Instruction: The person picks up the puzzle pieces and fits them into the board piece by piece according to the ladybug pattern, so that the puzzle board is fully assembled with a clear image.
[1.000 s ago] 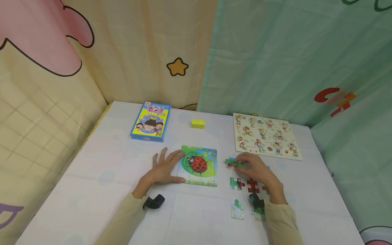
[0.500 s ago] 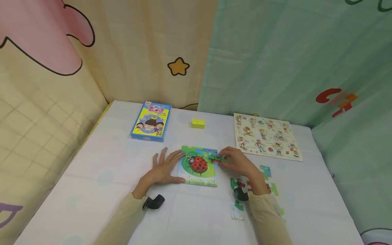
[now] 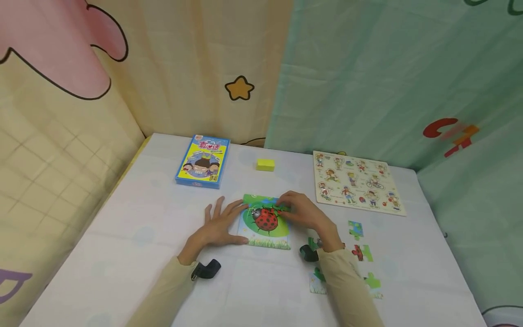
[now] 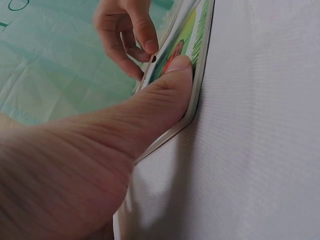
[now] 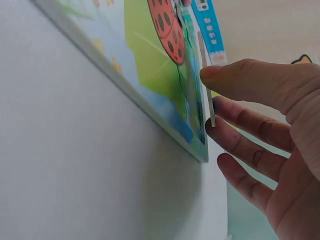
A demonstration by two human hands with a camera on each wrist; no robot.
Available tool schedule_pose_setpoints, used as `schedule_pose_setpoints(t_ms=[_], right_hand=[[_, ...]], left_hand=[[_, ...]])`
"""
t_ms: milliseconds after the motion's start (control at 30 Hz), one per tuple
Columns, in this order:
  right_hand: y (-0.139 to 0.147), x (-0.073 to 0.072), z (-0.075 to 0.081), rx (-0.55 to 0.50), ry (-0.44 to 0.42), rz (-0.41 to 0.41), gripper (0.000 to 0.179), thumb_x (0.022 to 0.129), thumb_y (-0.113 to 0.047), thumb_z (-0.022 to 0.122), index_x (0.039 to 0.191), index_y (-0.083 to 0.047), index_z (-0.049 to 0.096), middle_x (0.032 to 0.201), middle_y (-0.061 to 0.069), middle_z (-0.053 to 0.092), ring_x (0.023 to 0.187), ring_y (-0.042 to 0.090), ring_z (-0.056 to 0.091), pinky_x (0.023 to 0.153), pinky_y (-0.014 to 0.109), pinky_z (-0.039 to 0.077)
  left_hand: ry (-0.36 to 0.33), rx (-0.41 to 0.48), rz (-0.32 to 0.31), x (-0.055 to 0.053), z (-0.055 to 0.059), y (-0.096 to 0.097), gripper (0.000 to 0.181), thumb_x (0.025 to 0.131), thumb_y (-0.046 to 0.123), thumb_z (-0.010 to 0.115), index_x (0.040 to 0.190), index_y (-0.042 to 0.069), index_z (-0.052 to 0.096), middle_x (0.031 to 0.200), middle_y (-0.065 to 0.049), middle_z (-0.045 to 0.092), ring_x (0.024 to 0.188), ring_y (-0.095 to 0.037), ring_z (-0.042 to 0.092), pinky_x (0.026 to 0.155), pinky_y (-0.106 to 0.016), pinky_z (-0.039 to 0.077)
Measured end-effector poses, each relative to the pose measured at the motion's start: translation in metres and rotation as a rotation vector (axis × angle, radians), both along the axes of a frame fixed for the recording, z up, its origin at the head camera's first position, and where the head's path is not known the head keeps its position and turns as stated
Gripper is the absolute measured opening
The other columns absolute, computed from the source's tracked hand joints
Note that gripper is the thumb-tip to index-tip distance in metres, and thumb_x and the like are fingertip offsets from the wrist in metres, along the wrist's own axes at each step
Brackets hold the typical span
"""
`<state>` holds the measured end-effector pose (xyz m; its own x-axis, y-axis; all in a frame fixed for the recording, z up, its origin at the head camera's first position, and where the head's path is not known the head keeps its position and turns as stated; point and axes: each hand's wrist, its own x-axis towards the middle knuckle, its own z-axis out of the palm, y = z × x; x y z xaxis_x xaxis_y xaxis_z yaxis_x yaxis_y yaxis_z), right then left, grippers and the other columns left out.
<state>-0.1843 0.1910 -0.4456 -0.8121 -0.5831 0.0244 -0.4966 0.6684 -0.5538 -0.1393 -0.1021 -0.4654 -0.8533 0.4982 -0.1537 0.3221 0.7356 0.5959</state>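
Over from the loose pieces at the board's right side, the right hand (image 3: 304, 211) has travelled to the upper right of the ladybug board (image 3: 265, 240), bringing a puzzle piece (image 5: 210, 100) with it; the left hand (image 3: 220, 227) has stayed where it was.

The right hand pinches that piece between thumb and fingertips, seen edge-on in the right wrist view. Whether it touches the board cannot be told. The left hand lies spread along the board's left edge, thumb over the near left corner, fingers at the far left one, apparently steadying it.

The board lies flat near the middle of the white surface (image 3: 253, 286). Toward the surface's right edge lie more loose pieces (image 3: 355, 229), some partly hidden by the right forearm. Near the far left corner is a blue-and-yellow box (image 3: 202, 161); a yellow block (image 3: 265, 165) sits by the far edge, and a figure board (image 3: 357, 181) lies toward the far right corner.

Placing a piece seems the step in hand. Next, I judge, it calls for matching the piece to the picture, lowering it flat inside the rim and letting go while the left hand holds the board.
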Motion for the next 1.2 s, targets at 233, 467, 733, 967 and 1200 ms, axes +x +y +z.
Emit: schedule_pose_setpoints(t_ms=[233,467,733,967,1200], right_hand=[[-0.014,-0.003,-0.001,0.038,-0.022,0.017,0.025,0.093,-0.015,0.072,0.117,-0.008,0.072,0.121,0.007,0.067,0.114,0.025,0.063,0.1,0.043,0.051],[-0.022,-0.005,-0.003,0.069,-0.023,0.023,0.028,0.094,-0.014,0.07,0.12,-0.005,0.072,0.124,0.009,0.065,0.118,0.026,0.061,0.102,0.044,0.05],[-0.027,-0.008,0.002,0.118,-0.039,0.032,0.029,0.094,-0.013,0.069,0.121,-0.004,0.072,0.123,0.008,0.063,0.115,0.025,0.061,0.1,0.042,0.051],[-0.03,-0.008,0.005,0.108,-0.082,0.032,0.026,0.092,-0.011,0.071,0.117,-0.005,0.075,0.115,0.006,0.062,0.106,0.021,0.059,0.094,0.039,0.052],[-0.034,-0.007,0.005,0.135,-0.071,0.023,0.021,0.092,-0.008,0.071,0.112,-0.004,0.076,0.111,0.006,0.065,0.107,0.022,0.059,0.097,0.04,0.051]], left_hand=[[0.001,0.003,-0.003,0.0,0.0,0.0,0.097,0.079,0.046,0.082,0.157,0.018,0.032,0.166,-0.009,0.021,0.15,-0.052,-0.007,0.112,-0.074,-0.005],[0.008,-0.013,-0.005,0.0,-0.001,-0.001,0.097,0.079,0.048,0.082,0.157,0.019,0.032,0.166,-0.008,0.021,0.15,-0.052,-0.006,0.113,-0.075,-0.004],[0.011,-0.029,-0.005,-0.001,-0.002,0.0,0.098,0.079,0.051,0.081,0.157,0.02,0.031,0.167,-0.007,0.021,0.15,-0.051,-0.006,0.113,-0.075,-0.003],[0.005,-0.012,-0.006,0.001,0.0,0.0,0.097,0.079,0.048,0.082,0.157,0.019,0.032,0.166,-0.008,0.021,0.15,-0.052,-0.006,0.112,-0.075,-0.004],[0.01,-0.02,-0.003,0.001,0.001,0.0,0.097,0.079,0.048,0.082,0.157,0.019,0.032,0.166,-0.008,0.022,0.15,-0.052,-0.006,0.113,-0.075,-0.003]])
